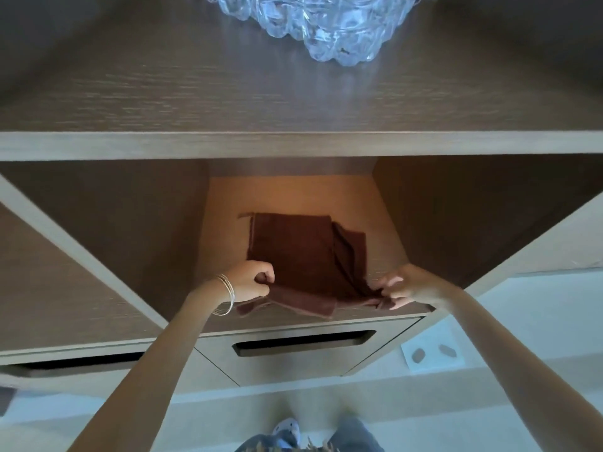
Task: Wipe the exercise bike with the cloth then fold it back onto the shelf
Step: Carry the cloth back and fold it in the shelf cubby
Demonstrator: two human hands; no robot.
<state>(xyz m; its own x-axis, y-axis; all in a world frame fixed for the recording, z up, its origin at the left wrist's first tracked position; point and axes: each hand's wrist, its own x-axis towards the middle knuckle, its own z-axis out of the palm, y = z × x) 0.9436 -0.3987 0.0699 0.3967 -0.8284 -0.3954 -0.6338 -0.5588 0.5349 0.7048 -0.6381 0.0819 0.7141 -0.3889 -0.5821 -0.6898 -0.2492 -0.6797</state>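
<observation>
A dark brown cloth (pixel 303 256) lies spread on the lit wooden shelf (pixel 385 223) inside an open cabinet niche, its near edge hanging slightly over the shelf front. My left hand (pixel 249 282) pinches the cloth's near left corner, bangles on its wrist. At the near right corner, my right hand (pixel 411 287) pinches the cloth between thumb and fingers. A rumpled fold runs down the cloth's right side. The exercise bike is out of view.
A cut-glass bowl (pixel 319 24) stands on the cabinet top (pixel 163 93) above the niche. Below the shelf is a drawer (pixel 303 345) with a slot handle. Side walls close in the niche left and right. A wall socket (pixel 432 352) sits low right.
</observation>
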